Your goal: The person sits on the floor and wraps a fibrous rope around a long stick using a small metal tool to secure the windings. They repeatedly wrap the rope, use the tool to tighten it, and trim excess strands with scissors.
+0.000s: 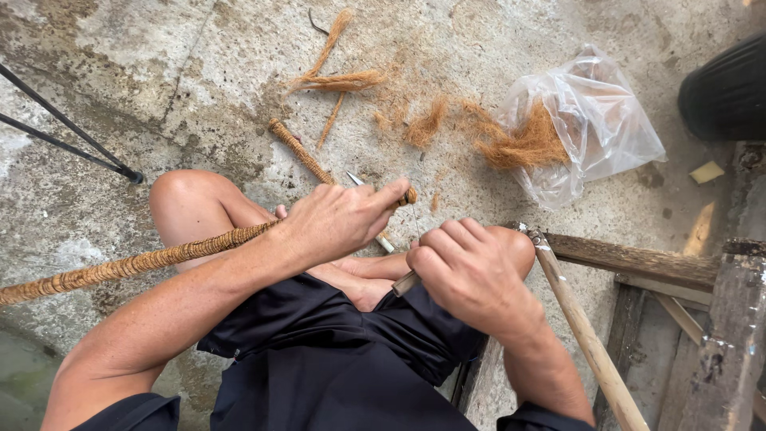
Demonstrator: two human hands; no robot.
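My left hand (pixel 339 217) grips the end of a long stick wrapped in brown coir cord (pixel 136 263), which runs out to the lower left over my bent knee. My right hand (pixel 471 271) is closed around a small tool with a brownish handle (pixel 405 282), just right of the wrapped stick's tip (pixel 410 195). A thin strand runs between the tip and my right hand. A second, shorter wrapped stick (pixel 299 152) lies on the concrete floor beyond my hands. A pale-handled blade (pixel 383 239) pokes out from beneath my left hand.
Loose coir fibre (pixel 511 144) spills from a clear plastic bag (pixel 594 120) at the upper right. Twisted fibre strands (pixel 339 80) lie further back. A wooden handle (pixel 586 339) and weathered wooden frame (pixel 638 259) stand at right, a black container (pixel 726 88) top right, tripod legs (pixel 72 132) at left.
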